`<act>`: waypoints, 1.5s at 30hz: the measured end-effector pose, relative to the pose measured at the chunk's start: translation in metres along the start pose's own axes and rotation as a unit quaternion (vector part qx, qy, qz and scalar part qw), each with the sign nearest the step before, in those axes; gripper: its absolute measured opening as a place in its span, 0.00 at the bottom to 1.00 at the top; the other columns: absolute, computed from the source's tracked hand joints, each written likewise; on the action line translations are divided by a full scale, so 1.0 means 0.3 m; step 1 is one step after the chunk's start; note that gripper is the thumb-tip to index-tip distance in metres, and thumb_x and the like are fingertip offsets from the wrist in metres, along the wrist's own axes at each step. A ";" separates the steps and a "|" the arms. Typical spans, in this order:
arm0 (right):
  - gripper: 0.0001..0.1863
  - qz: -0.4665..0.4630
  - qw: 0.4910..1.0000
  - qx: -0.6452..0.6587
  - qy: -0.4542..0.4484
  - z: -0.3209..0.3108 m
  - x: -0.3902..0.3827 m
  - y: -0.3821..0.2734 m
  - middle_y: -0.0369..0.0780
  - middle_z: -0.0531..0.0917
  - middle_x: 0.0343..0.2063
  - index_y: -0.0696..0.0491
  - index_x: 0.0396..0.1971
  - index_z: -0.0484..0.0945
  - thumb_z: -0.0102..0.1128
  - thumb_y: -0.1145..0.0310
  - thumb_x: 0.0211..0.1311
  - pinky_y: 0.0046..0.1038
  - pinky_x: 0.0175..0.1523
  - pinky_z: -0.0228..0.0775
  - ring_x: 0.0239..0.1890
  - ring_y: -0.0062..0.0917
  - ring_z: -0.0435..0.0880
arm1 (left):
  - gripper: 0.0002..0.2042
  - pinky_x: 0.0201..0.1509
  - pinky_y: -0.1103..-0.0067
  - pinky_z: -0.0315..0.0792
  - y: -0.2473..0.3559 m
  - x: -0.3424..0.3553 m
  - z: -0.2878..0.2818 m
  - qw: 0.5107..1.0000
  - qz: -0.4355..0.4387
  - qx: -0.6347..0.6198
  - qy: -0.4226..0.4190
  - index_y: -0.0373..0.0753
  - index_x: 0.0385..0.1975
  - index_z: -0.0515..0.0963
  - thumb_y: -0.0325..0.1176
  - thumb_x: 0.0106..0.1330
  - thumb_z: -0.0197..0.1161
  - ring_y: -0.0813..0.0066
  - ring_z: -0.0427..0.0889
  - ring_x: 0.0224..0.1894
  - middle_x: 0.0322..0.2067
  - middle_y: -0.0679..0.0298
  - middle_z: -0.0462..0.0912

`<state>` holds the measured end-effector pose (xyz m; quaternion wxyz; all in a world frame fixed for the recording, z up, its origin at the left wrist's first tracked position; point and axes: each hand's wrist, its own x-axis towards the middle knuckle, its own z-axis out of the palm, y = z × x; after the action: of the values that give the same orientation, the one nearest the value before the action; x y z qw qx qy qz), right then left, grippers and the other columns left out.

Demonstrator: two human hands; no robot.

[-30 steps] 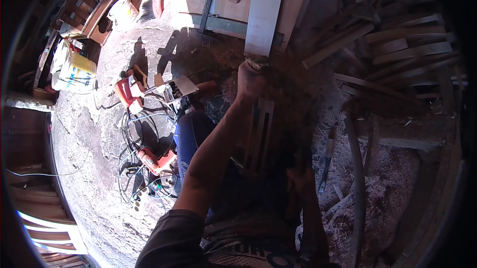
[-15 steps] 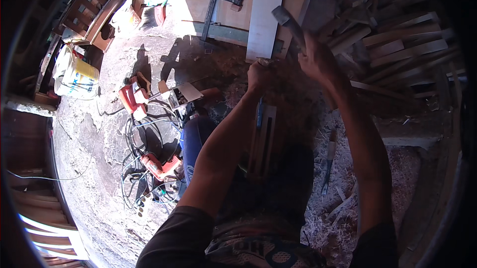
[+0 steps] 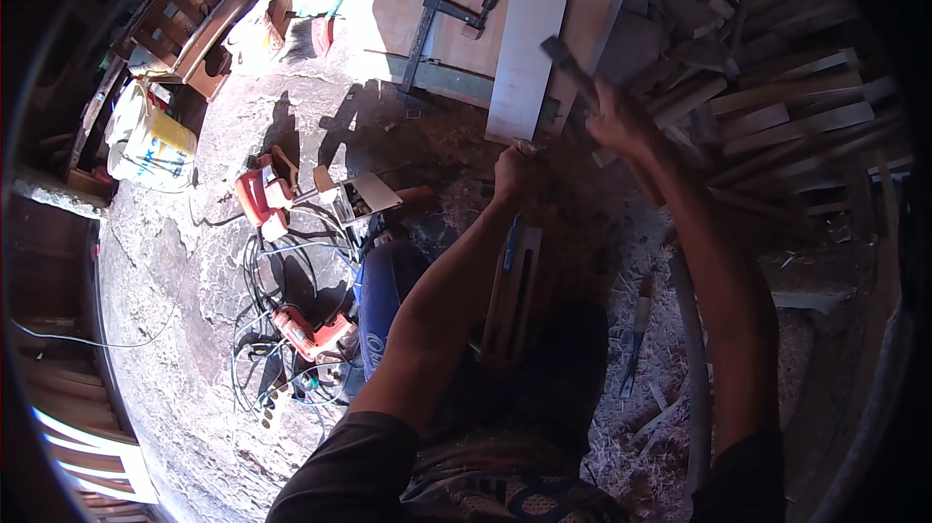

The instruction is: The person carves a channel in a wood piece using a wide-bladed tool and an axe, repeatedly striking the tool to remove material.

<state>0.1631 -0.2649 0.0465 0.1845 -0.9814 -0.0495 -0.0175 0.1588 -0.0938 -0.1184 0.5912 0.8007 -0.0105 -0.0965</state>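
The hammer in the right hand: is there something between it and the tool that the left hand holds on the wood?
Nothing visible does. The hammer is raised in the right hand, up and to the right of the left hand, which grips a small tool at the end of the pale board. The space between them looks open.

Two bare forearms coming up from the bottom edge, no gloves, no watch, no rings visible. Left hand (image 3: 519, 174) and right hand (image 3: 621, 120) both bare too. Short dark sleeves (image 3: 349, 455) ending above the elbow, black or near it, plain as far as can be told in the shade. Same dark sleeve on the right arm, mostly cut off by the frame edge. Patterned cloth (image 3: 505, 499) low in the middle, pale and dark print with bits of blue, too shadowed to make out the pattern properly.
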 end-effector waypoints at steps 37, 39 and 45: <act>0.32 0.110 0.971 0.209 -0.045 -0.015 -0.433 -0.130 0.45 0.85 0.43 0.58 0.60 0.70 0.68 0.69 0.52 0.35 0.46 0.75 0.44 0.34 0.85 | 0.08 0.40 0.80 0.76 0.432 -0.403 -0.320 0.954 0.161 -0.240 -0.084 0.35 0.36 0.82 0.27 0.58 0.70 0.81 0.82 0.34 0.33 0.67 0.86; 0.30 0.225 0.931 0.275 -0.079 -0.070 -0.463 -0.209 0.42 0.85 0.42 0.58 0.57 0.72 0.69 0.69 0.53 0.29 0.45 0.75 0.44 0.28 0.84 | 0.07 0.37 0.81 0.76 0.455 -0.433 -0.342 0.957 0.243 -0.153 -0.036 0.34 0.35 0.81 0.26 0.58 0.69 0.81 0.82 0.33 0.32 0.67 0.85; 0.30 0.087 0.868 0.475 0.114 0.098 -0.691 -0.211 0.38 0.80 0.38 0.58 0.59 0.71 0.67 0.73 0.55 0.29 0.42 0.77 0.35 0.24 0.82 | 0.07 0.32 0.83 0.73 0.442 -0.530 -0.187 0.920 0.181 -0.348 0.014 0.34 0.35 0.80 0.31 0.65 0.67 0.81 0.81 0.30 0.30 0.67 0.84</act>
<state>-0.0491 -0.2143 0.0309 0.6336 -0.7667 0.0549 -0.0878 0.0251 -0.0599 0.0459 0.8403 0.5297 -0.1127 0.0254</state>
